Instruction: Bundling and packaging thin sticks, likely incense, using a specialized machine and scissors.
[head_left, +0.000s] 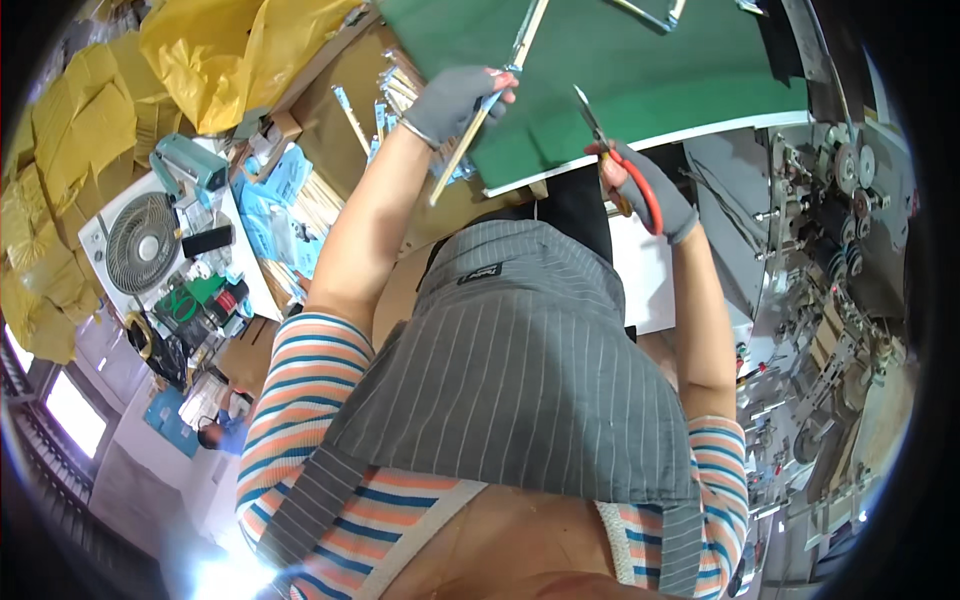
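My left hand (457,103), in a grey glove with bare fingertips, is closed on slim wrapped sticks (455,166) that look like packaged chopsticks. They extend beyond the fingers both up over the green tabletop (640,95) and down past its near left corner. A pair of scissors (645,188) with red handles is in my right hand (655,190), also gloved in grey. Its pointed metal blades aim up and left, over the table's near edge and apart from the sticks. Whether the blades are parted is hard to make out.
More wrapped sticks (350,120) lie in a brown box area left of the table, with blue packets (275,205) beside it. Further left are a fan (140,240) and yellow bags (75,110). Machinery (840,240) stands at right; a person (228,425) is far off, lower left.
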